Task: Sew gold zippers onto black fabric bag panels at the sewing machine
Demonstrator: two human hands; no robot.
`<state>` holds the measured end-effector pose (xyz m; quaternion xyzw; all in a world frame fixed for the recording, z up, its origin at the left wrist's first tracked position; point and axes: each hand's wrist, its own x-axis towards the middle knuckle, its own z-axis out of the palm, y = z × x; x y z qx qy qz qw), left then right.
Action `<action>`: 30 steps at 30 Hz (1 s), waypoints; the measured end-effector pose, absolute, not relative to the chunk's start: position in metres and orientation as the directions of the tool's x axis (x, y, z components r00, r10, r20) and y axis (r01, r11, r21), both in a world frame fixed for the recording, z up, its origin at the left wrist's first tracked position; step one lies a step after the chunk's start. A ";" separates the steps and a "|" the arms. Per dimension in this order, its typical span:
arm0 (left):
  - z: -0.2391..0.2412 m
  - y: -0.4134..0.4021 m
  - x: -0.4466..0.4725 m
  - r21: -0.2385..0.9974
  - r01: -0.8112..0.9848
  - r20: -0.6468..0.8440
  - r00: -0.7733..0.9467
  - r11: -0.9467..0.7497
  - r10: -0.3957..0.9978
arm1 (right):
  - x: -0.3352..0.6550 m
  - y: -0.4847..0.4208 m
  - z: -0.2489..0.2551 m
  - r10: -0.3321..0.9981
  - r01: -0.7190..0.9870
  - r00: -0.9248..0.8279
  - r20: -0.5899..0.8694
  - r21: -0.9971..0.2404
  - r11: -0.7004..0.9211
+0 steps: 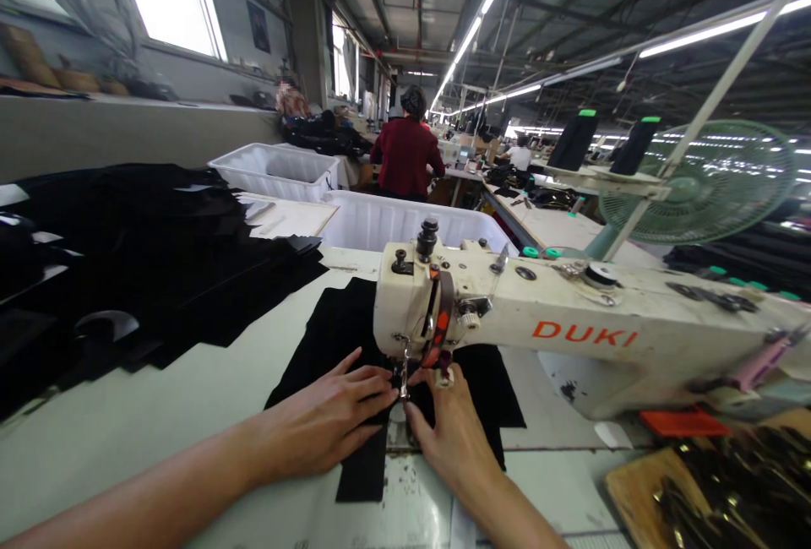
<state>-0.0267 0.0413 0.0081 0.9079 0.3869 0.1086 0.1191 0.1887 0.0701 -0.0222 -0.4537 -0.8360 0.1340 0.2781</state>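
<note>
A piece of black fabric lies under the presser foot of a white sewing machine lettered DUKI. My left hand rests flat on the fabric left of the needle, fingers stretched and a little spread. On the other side, my right hand lies on the cloth close to the presser foot, thumb and fingers apart. The right fingertips are partly hidden behind the machine head. Both hands press the cloth onto the table without gripping it.
Stacked black fabric pieces cover the left table. White plastic bins stand behind the machine. At right are an orange tray, a wooden board with dark metallic parts, thread cones and a green fan. A person in red sits ahead.
</note>
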 end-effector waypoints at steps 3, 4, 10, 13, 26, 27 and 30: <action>0.006 0.040 -0.026 0.311 0.662 0.153 0.673 -0.682 0.723 | 0.184 0.070 -0.024 0.810 0.750 -0.465 0.357 -0.328 0.575; 0.005 0.040 -0.026 0.310 0.661 0.159 0.672 -0.683 0.723 | 0.182 0.071 -0.024 0.800 0.768 -0.479 0.362 -0.269 0.581; 0.004 0.042 -0.027 0.267 0.674 0.120 0.686 -0.689 0.718 | 0.176 0.097 -0.026 0.742 0.775 -0.551 0.381 -0.096 0.625; 0.003 0.042 -0.028 0.256 0.674 0.108 0.693 -0.693 0.713 | 0.175 0.116 -0.030 0.747 0.776 -0.550 0.374 -0.100 0.622; 0.006 0.040 -0.029 0.292 0.697 0.073 0.667 -0.655 0.742 | 0.202 0.077 -0.012 0.588 0.574 -0.668 0.457 -0.186 0.797; 0.004 0.040 -0.030 0.319 0.706 0.069 0.648 -0.633 0.758 | 0.199 0.079 -0.015 0.598 0.569 -0.668 0.444 -0.213 0.794; -0.005 0.041 -0.034 0.452 0.734 0.046 0.547 -0.506 0.836 | 0.192 0.085 -0.024 0.632 0.592 -0.655 0.413 -0.238 0.770</action>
